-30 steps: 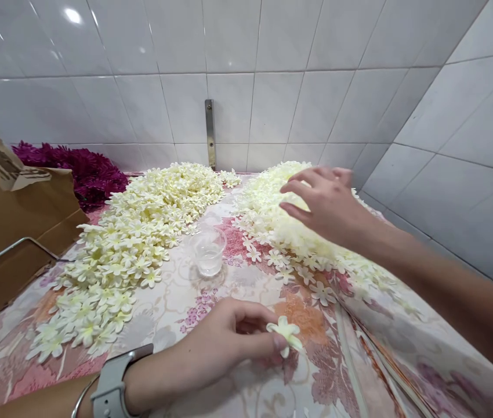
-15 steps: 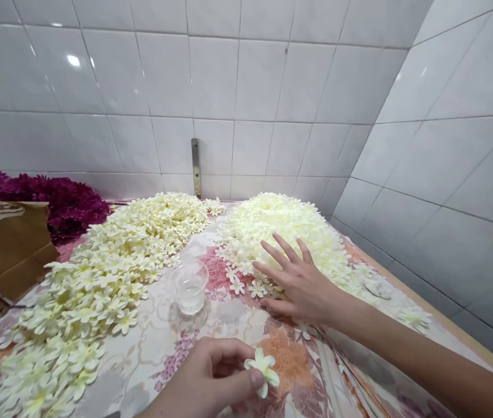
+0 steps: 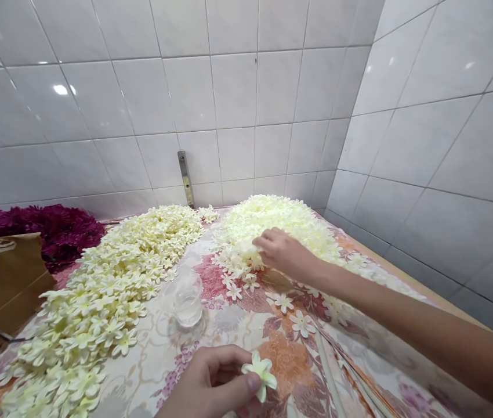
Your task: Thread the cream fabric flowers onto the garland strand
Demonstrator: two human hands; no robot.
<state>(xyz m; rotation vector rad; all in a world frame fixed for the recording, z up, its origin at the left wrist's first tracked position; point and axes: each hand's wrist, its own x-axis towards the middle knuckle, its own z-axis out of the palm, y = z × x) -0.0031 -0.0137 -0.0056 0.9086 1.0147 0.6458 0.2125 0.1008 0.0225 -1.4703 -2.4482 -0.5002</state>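
My left hand (image 3: 211, 380) is low at the front edge, thumb and fingers pinched on a single cream fabric flower (image 3: 260, 371). My right hand (image 3: 282, 251) reaches out to the near edge of the right heap of cream flowers (image 3: 281, 223), its fingers curled together on petals there; what they grip is too small to make out. A small clear plastic cup (image 3: 188, 302) stands between the two heaps on the floral tablecloth (image 3: 238, 325).
A long left heap of cream flowers (image 3: 111, 290) runs toward the back wall. Magenta flowers (image 3: 50, 229) lie at the back left behind a brown cardboard box (image 3: 3, 278). White tiled walls close the back and right. Thin sticks (image 3: 329, 371) lie at the front right.
My right hand went from hovering over the right heap to lying flat at its edge, and now its fingers are curled on the flowers. The left hand keeps holding its flower.
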